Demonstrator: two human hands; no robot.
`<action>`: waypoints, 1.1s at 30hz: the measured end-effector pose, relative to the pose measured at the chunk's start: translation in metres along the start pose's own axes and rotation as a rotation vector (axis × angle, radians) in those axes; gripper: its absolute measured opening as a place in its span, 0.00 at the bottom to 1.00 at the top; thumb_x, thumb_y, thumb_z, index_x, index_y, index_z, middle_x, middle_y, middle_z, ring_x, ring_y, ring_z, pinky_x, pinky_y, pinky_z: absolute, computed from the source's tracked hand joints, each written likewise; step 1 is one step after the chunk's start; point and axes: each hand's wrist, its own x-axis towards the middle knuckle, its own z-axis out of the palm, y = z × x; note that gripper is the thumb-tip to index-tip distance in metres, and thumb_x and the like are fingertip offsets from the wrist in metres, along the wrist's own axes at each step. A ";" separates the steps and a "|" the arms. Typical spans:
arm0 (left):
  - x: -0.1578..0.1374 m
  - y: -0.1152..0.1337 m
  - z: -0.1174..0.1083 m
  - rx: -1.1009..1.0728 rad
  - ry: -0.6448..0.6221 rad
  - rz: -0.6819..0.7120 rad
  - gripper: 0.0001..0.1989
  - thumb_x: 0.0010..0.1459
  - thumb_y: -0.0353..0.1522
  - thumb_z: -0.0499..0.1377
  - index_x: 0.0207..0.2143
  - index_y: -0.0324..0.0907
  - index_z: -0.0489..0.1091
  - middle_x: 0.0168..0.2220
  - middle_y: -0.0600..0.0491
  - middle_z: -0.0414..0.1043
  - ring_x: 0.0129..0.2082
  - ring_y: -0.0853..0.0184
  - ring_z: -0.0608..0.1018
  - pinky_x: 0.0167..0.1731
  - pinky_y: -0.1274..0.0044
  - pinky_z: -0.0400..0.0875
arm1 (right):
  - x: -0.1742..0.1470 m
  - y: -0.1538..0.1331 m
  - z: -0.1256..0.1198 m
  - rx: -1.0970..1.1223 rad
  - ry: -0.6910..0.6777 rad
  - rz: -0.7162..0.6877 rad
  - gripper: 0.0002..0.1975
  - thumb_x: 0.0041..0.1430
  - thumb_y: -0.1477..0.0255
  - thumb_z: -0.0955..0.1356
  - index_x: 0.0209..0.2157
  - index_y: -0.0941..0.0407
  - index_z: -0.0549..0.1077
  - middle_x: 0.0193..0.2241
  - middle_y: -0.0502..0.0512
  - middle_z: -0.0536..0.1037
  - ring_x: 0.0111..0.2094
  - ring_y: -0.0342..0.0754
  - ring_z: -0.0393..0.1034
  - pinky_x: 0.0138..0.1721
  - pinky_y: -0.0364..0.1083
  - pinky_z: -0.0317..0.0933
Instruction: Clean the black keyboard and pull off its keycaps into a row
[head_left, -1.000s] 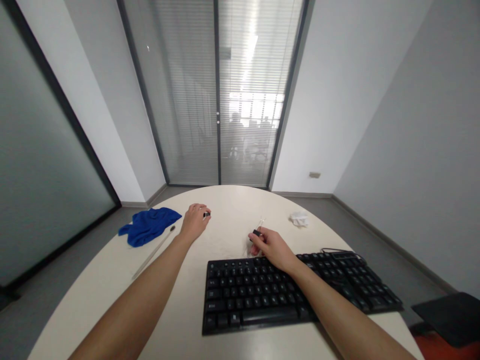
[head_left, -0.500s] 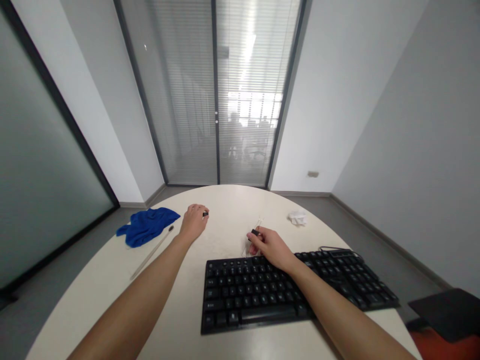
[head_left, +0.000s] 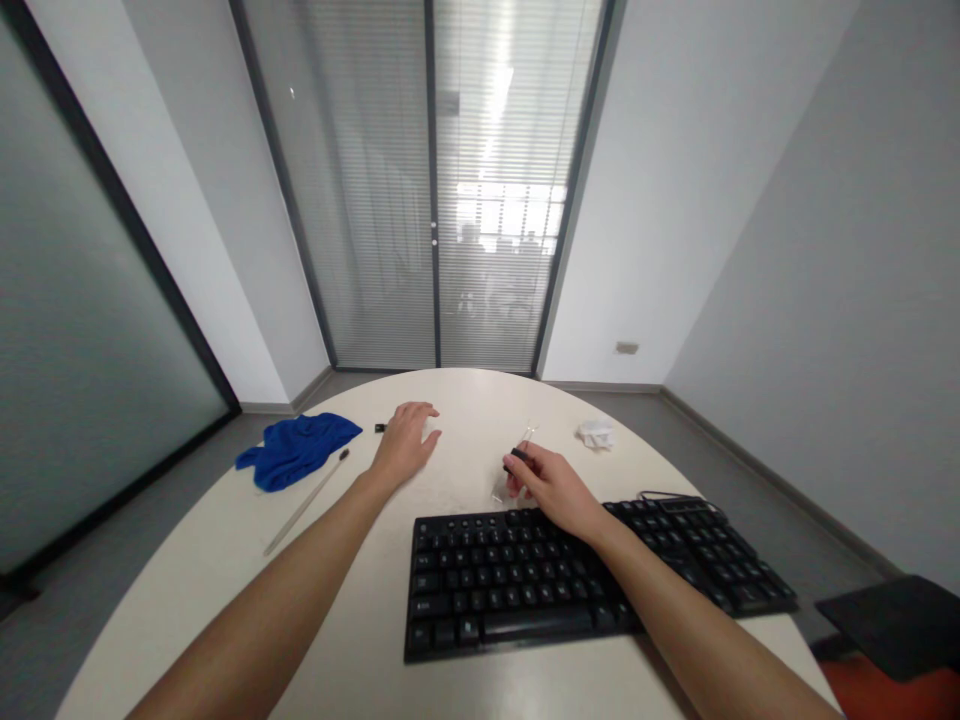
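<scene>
My left hand (head_left: 407, 442) is above the table with its fingers spread and nothing held in them. Just left of it, a small black piece like a keycap (head_left: 380, 428) lies on the tabletop. Beyond the keyboard's back edge, my right hand (head_left: 546, 482) is closed, pinching another small black piece (head_left: 517, 458) between thumb and finger. A clear tool with thin wire prongs (head_left: 531, 433), like a keycap puller, sticks out from the same hand; its middle is hidden by the fingers. Under my right wrist is the black keyboard (head_left: 502, 570).
A blue cloth (head_left: 300, 450) lies at the table's left, beside a thin brush (head_left: 307, 502) with a dark tip. Crumpled white tissue (head_left: 596, 434) sits at the right. The round table (head_left: 465, 395) ends before a glass partition. A chair (head_left: 892, 630) stands at the lower right.
My left hand has let go of the small black piece, leaving it on the table, and shifted right with fingers opened. My right hand has moved slightly right and away from me.
</scene>
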 end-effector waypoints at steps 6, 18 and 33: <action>-0.004 0.060 -0.024 -0.296 -0.461 0.035 0.12 0.62 0.37 0.58 0.45 0.42 0.73 0.45 0.49 0.77 0.44 0.60 0.76 0.48 0.68 0.69 | -0.009 -0.024 -0.021 -0.081 -0.144 -0.067 0.15 0.68 0.59 0.63 0.34 0.55 0.72 0.28 0.50 0.77 0.30 0.46 0.71 0.34 0.43 0.61; -0.031 0.117 -0.061 -0.291 -0.816 0.068 0.18 0.63 0.43 0.56 0.48 0.42 0.73 0.43 0.48 0.78 0.39 0.59 0.79 0.40 0.72 0.70 | -0.013 -0.023 -0.027 -0.220 -0.205 -0.201 0.13 0.68 0.63 0.64 0.33 0.56 0.74 0.30 0.50 0.77 0.32 0.46 0.69 0.35 0.43 0.59; -0.047 0.122 -0.034 -0.181 -0.595 0.202 0.13 0.64 0.41 0.54 0.42 0.43 0.71 0.40 0.49 0.75 0.39 0.60 0.77 0.40 0.71 0.70 | -0.015 -0.019 -0.030 -0.273 -0.239 -0.215 0.18 0.66 0.56 0.65 0.33 0.54 0.78 0.28 0.52 0.80 0.30 0.48 0.72 0.32 0.43 0.60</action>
